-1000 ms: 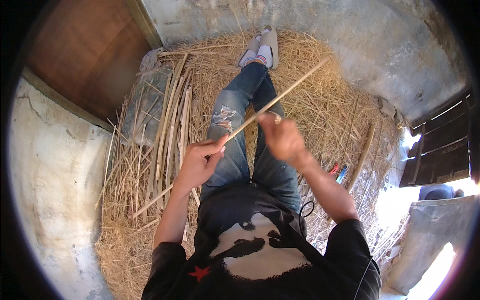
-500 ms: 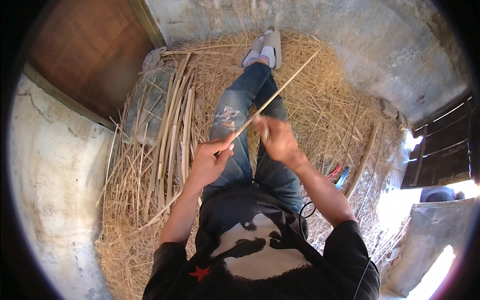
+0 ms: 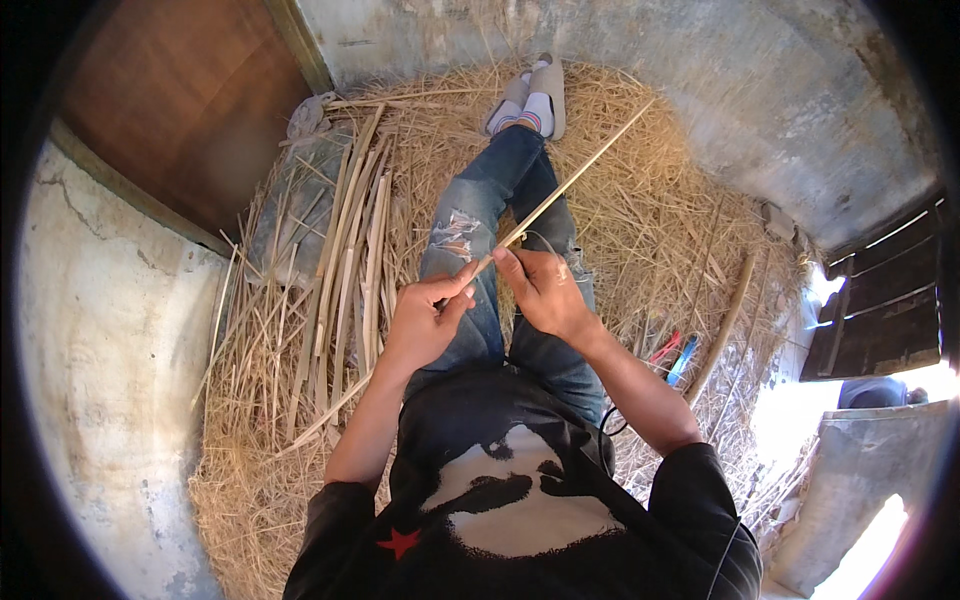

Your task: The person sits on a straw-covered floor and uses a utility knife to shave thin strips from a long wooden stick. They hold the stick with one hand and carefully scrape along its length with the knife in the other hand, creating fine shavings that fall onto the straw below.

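Observation:
A long, thin, pale bamboo strip (image 3: 585, 167) slants across my legs, its far end up to the right. My left hand (image 3: 425, 315) is closed round it near its middle, thumb and forefinger pinching. Just ahead, my right hand (image 3: 545, 290) is closed on the same strip, thumb pressed along it. A thin curved line, maybe a shaving or a blade edge, shows by the right fingers; I cannot tell which. A pale length (image 3: 335, 412) reaches out below my left forearm, seemingly the strip's near end.
Split bamboo strips (image 3: 345, 240) lie piled to my left on straw (image 3: 640, 190). To my right are a blue-handled tool (image 3: 683, 360), a red one (image 3: 665, 348) and a wooden pole (image 3: 725, 325). Concrete walls (image 3: 720, 60) and a brown panel (image 3: 180, 110) enclose the space.
My right hand, blurred and slightly apart from the strip before, has come left and down to grip it beside my left hand. The strip's far end has shifted slightly right.

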{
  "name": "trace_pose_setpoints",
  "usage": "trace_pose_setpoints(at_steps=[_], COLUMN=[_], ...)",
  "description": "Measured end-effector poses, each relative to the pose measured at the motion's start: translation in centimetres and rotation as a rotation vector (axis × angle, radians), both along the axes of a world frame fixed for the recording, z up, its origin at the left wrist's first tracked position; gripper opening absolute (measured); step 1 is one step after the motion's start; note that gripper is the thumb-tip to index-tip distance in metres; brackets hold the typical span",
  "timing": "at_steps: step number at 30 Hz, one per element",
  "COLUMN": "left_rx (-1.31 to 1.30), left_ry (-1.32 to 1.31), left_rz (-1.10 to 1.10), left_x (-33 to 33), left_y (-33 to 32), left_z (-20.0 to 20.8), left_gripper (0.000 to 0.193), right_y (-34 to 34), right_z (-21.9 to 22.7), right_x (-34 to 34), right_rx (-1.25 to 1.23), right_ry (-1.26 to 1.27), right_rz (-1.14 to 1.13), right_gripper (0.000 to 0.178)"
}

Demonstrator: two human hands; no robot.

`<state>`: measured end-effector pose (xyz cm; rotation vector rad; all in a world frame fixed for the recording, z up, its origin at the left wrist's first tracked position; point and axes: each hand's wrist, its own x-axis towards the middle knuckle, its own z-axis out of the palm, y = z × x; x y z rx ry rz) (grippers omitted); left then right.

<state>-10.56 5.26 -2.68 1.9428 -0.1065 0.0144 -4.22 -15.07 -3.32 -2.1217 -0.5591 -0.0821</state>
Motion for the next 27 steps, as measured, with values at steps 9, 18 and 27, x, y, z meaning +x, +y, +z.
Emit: trace_pose_setpoints(at_steps=[9, 18, 27], left_rx=[-0.114, -0.050, -0.051], left_ry=[-0.014, -0.039, -0.018], left_rz=[-0.038, -0.011, -0.023], left_x=[0.2, 0.2, -0.1], left_y=[-0.1, -0.5, -0.8], left_z=[-0.3, -0.4, 0.0], left_gripper=[0.037, 0.036, 0.036], right_y=[-1.8, -0.5, -1.0], right_z=[-1.6, 0.9, 0.0], right_x=[1.8, -0.1, 0.8], right_rx=[0.151, -0.050, 0.126], right_ry=[0.291, 0.187, 0.605], right_rz=[0.267, -0.001, 0.090], right_gripper=[0.044, 0.052, 0.065])
